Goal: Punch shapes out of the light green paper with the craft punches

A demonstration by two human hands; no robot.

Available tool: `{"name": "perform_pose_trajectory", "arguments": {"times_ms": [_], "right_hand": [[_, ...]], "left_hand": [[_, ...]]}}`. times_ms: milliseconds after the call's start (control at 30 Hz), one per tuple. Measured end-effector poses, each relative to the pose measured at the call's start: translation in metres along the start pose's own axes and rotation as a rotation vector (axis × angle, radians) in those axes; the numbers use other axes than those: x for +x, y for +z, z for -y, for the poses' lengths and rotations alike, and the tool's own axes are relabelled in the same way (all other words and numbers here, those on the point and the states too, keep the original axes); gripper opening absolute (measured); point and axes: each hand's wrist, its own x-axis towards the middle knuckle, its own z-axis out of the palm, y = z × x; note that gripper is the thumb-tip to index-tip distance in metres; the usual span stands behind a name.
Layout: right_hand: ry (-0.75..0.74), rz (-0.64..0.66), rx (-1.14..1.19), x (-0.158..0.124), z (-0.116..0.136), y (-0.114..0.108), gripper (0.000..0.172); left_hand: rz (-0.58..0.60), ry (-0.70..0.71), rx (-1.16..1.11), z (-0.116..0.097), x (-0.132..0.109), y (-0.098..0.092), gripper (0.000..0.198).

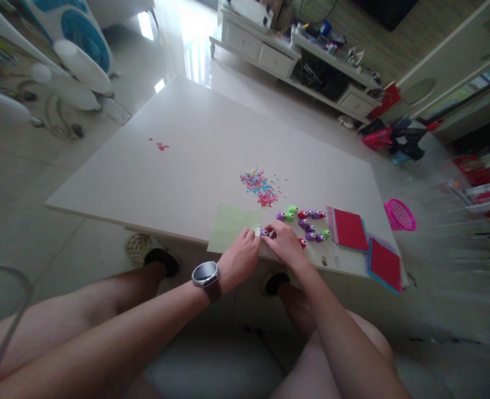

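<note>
A pale green sheet of paper (227, 226) lies at the table's near edge, with a row of small notches along its far side. My left hand (245, 247), wearing a watch on the wrist, has its fingers on the sheet's right part; the thumb is hidden. At the sheet's right edge, my right hand (285, 239) is closed on a small purple craft punch (264, 233) with a white eye. Beyond the sheet is a heap of tiny coloured paper cut-outs (259, 187). Several more purple, green and red punches (310, 227) stand right of my right hand.
Two stacks of coloured paper, topped in red, lie at the table's right end: one stack (350, 228) and another (385, 263). Red bits (162, 147) lie at far left on the white table (178, 149). A pink basket (400, 214) stands beyond the right edge.
</note>
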Motion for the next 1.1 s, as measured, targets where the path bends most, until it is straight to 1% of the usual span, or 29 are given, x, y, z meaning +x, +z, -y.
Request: {"name": "perform_pose_trajectory", "arguments": {"times_ms": [133,400,633,900,1100], "right_hand": [[-0.007,-0.02,0.006,-0.0002,-0.0023,-0.0002,0.008],[0.009,-0.064,-0.023,0.0,-0.0032,0.0001,0.009],[0.007,-0.041,-0.015,0.0,-0.0007,-0.001,0.008],[0.019,-0.015,-0.002,0.0001,0.0027,-0.0011,0.009],[0.004,0.009,0.038,0.0009,0.0042,-0.0014,0.011]], "left_hand": [[0.003,-0.022,-0.002,0.0001,-0.0002,0.0019,0.021],[-0.013,0.004,0.011,0.0013,-0.0008,0.0036,0.022],[-0.058,-0.017,0.018,0.0004,-0.0005,0.0081,0.018],[0.0,-0.027,-0.031,0.0004,-0.0004,0.002,0.021],[-0.007,-0.036,-0.071,0.0013,-0.0012,0.0083,0.024]]}}
